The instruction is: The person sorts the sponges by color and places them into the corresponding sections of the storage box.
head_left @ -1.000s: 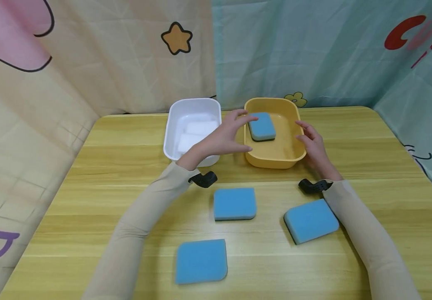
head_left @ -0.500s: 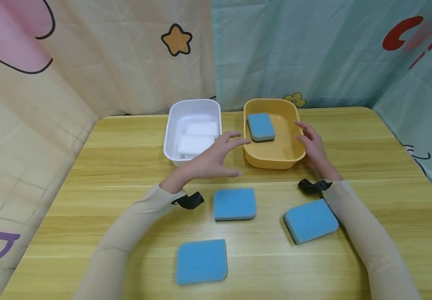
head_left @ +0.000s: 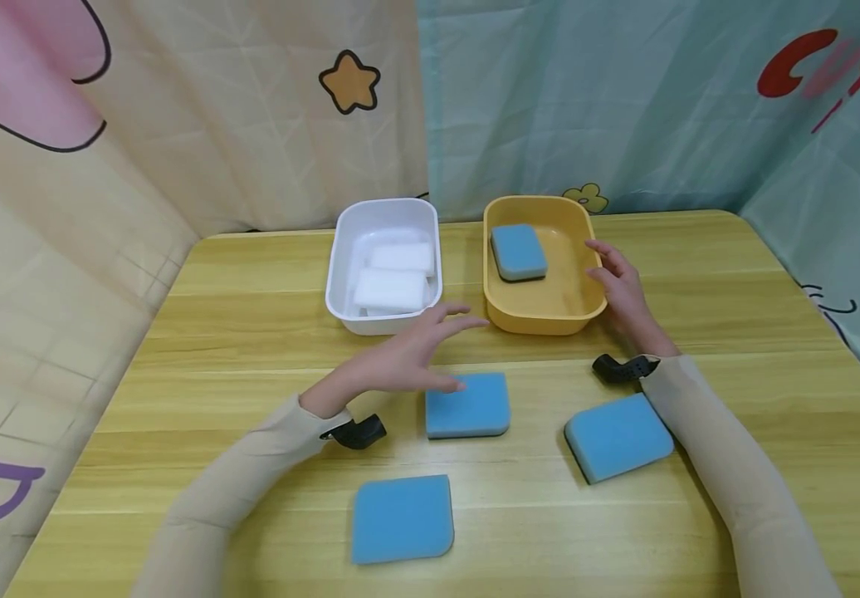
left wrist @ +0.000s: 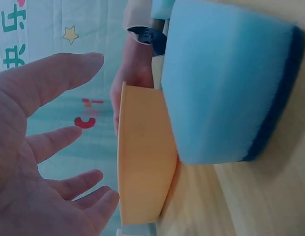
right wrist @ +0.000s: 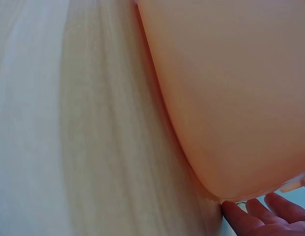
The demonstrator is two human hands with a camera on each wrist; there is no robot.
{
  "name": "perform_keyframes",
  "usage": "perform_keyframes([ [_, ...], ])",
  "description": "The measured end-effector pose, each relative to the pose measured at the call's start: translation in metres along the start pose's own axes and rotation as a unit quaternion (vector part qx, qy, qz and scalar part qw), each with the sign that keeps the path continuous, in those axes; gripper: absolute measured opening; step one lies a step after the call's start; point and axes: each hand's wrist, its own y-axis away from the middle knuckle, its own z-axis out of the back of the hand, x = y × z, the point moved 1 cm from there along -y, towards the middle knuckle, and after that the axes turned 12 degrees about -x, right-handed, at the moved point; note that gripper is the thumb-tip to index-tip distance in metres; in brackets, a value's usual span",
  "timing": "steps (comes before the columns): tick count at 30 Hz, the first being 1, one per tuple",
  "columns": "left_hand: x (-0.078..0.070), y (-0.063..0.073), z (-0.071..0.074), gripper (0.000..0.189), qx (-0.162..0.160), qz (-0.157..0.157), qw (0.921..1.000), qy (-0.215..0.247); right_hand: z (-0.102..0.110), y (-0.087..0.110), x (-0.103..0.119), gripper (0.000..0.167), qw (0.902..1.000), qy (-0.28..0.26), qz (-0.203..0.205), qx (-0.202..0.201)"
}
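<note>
White tub [head_left: 361,325] beyond spread left hand [head_left: 400,362] masking sponge [head_left: 484,409] corner; spread right hand [head_left: 626,296] touches yellow tub [head_left: 538,323]

Left hand [head_left: 406,359] hides part of middle sponge [head_left: 478,413] (head view); yellow tub [right wrist: 236,93] cropped in right-wrist view.

Right hand [right wrist: 265,222] at orange tub [right wrist: 231,98] on wooden tabletop [right wrist: 103,123]
</note>
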Motion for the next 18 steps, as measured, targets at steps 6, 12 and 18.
perform_keyframes([
  [6,0.001,0.009,-0.001,0.077,0.014,0.005,0.9999,-0.005,-0.001,-0.001,0.002,0.045,1.0000,0.002,0.004,-0.001],
  [12,0.000,0.016,-0.005,0.077,0.028,0.007,0.9996,-0.004,-0.001,-0.001,0.004,0.046,0.9998,0.016,0.006,-0.002],
  [18,-0.001,0.024,-0.013,0.079,0.056,0.008,0.9984,0.010,0.002,0.001,0.001,0.047,0.9997,0.023,-0.005,0.003],
])
